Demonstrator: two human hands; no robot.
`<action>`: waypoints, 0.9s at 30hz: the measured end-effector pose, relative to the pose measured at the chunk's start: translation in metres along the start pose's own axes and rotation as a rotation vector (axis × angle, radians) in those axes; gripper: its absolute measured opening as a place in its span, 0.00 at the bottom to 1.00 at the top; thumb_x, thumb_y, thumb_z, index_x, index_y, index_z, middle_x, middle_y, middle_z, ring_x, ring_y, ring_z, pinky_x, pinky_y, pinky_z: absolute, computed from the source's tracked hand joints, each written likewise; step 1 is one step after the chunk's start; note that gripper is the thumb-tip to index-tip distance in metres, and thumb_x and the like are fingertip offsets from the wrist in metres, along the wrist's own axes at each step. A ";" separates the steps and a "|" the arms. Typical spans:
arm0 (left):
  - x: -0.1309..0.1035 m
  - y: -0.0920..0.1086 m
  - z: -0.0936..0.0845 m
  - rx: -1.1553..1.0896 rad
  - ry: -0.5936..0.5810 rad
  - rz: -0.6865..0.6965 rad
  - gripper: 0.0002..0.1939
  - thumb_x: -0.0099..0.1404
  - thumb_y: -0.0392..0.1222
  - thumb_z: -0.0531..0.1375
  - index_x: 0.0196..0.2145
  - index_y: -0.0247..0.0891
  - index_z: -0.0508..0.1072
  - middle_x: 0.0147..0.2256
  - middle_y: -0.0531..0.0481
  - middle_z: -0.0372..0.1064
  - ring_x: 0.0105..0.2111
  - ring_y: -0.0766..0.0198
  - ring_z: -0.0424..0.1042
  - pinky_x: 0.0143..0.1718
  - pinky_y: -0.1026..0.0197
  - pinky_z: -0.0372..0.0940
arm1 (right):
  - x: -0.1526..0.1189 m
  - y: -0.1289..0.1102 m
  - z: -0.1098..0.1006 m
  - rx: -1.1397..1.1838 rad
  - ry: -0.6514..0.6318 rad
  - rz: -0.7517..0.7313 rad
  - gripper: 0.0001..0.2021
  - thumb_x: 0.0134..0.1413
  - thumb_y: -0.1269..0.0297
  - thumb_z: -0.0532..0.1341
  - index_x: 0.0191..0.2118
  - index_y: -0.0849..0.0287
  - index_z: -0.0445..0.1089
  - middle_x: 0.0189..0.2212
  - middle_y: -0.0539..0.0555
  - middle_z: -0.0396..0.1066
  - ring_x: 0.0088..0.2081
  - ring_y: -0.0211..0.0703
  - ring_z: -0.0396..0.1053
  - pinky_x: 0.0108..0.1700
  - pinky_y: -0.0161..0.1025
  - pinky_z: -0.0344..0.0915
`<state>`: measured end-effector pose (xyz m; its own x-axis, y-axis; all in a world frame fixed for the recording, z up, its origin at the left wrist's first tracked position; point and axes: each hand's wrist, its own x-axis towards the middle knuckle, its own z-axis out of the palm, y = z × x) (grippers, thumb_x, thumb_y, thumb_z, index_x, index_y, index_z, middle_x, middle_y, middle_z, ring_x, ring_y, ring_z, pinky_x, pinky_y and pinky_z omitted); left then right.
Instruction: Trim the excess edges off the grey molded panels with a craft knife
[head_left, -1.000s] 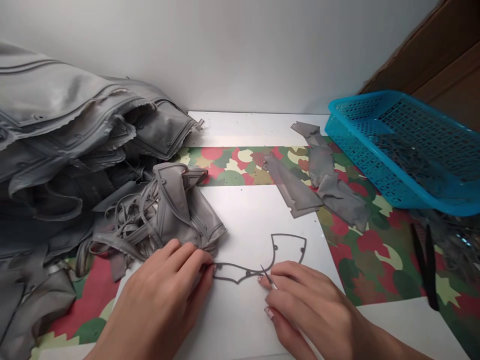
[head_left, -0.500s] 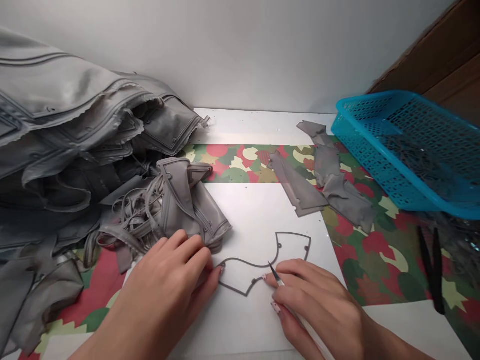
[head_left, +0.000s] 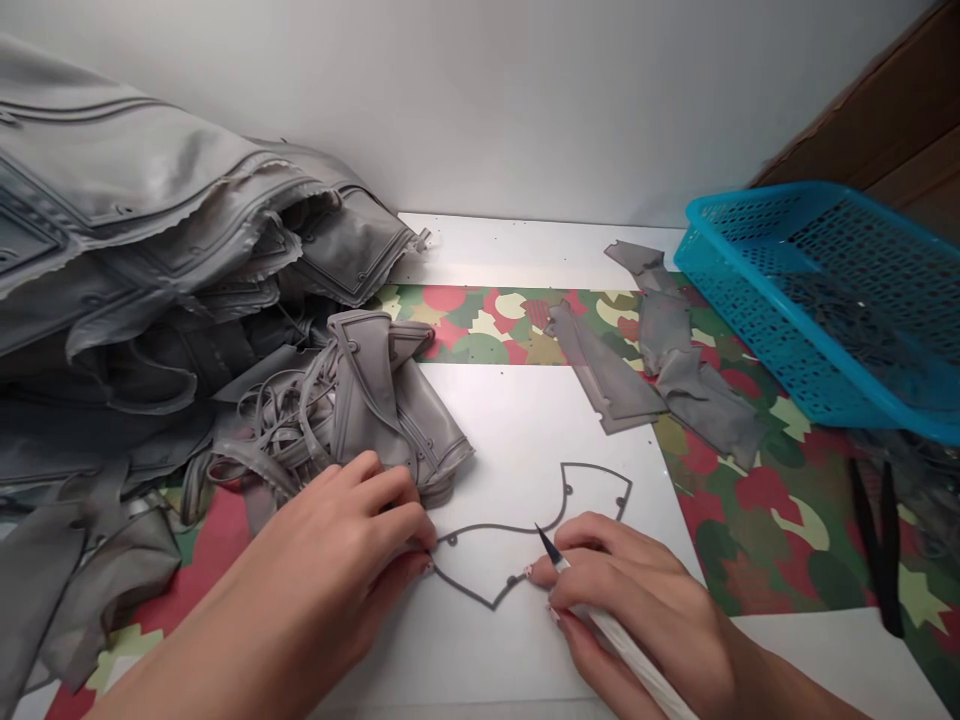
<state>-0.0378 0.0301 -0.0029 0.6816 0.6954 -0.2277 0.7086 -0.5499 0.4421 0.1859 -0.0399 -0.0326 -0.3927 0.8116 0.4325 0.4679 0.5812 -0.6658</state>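
A thin dark rubber-like outline [head_left: 480, 527] with small round tabs lies on the white sheet [head_left: 487, 660]. My left hand [head_left: 352, 560] pinches its left corner between thumb and fingers. In my right hand [head_left: 637, 610] is a white-handled craft knife [head_left: 626, 655], its dark pointed blade up and left, over the outline's middle. A fingertip of that hand touches the outline's lower edge, and the fingers hide part of its right side. Behind my left hand sits a heap of grey strips and folded pieces [head_left: 367, 380].
Large grey moulded sheets [head_left: 165, 170] are piled at the left. Flat grey scraps [head_left: 607, 375] lie at the back right. A blue basket [head_left: 757, 290] holds dark thin pieces. Black tweezers [head_left: 885, 560] rest on the patterned cloth [head_left: 757, 540] at the right.
The outline's left end has shifted slightly left and down with my left hand, whose thumb and fingers are closer together. The whole view has shifted slightly.
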 end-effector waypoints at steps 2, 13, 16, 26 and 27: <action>0.000 0.000 0.000 0.005 0.028 0.019 0.08 0.60 0.35 0.55 0.26 0.42 0.73 0.27 0.52 0.67 0.29 0.62 0.60 0.28 0.61 0.54 | 0.001 0.000 -0.004 0.036 -0.005 0.050 0.10 0.45 0.81 0.54 0.34 0.61 0.62 0.25 0.54 0.71 0.27 0.39 0.66 0.31 0.36 0.68; -0.005 0.022 0.027 0.023 0.248 0.322 0.02 0.59 0.38 0.59 0.31 0.40 0.72 0.22 0.54 0.65 0.24 0.63 0.59 0.24 0.61 0.52 | 0.008 0.025 -0.049 -0.243 0.090 0.633 0.05 0.48 0.72 0.58 0.32 0.56 0.65 0.29 0.51 0.75 0.28 0.41 0.73 0.24 0.31 0.63; -0.004 0.026 0.036 0.084 0.249 0.373 0.06 0.61 0.33 0.55 0.32 0.38 0.71 0.23 0.52 0.65 0.24 0.63 0.58 0.23 0.60 0.50 | 0.009 0.025 -0.047 -0.212 0.080 0.633 0.05 0.49 0.74 0.56 0.31 0.56 0.63 0.31 0.51 0.74 0.30 0.41 0.72 0.30 0.33 0.64; -0.003 0.023 0.036 0.109 0.224 0.421 0.10 0.63 0.31 0.50 0.30 0.36 0.70 0.24 0.50 0.63 0.24 0.62 0.57 0.25 0.59 0.50 | 0.006 0.030 -0.057 -0.343 -0.027 0.663 0.05 0.45 0.75 0.57 0.29 0.57 0.62 0.23 0.49 0.71 0.20 0.36 0.66 0.21 0.29 0.58; -0.003 0.023 0.036 0.111 0.222 0.424 0.10 0.63 0.31 0.50 0.31 0.36 0.70 0.24 0.50 0.64 0.24 0.62 0.57 0.25 0.59 0.50 | 0.005 0.030 -0.059 -0.328 -0.033 0.669 0.05 0.46 0.75 0.56 0.29 0.57 0.62 0.23 0.49 0.71 0.21 0.37 0.67 0.22 0.29 0.59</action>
<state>-0.0174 -0.0015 -0.0235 0.8675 0.4747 0.1484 0.4005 -0.8437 0.3576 0.2445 -0.0145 -0.0147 0.0376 0.9990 -0.0236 0.8253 -0.0443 -0.5629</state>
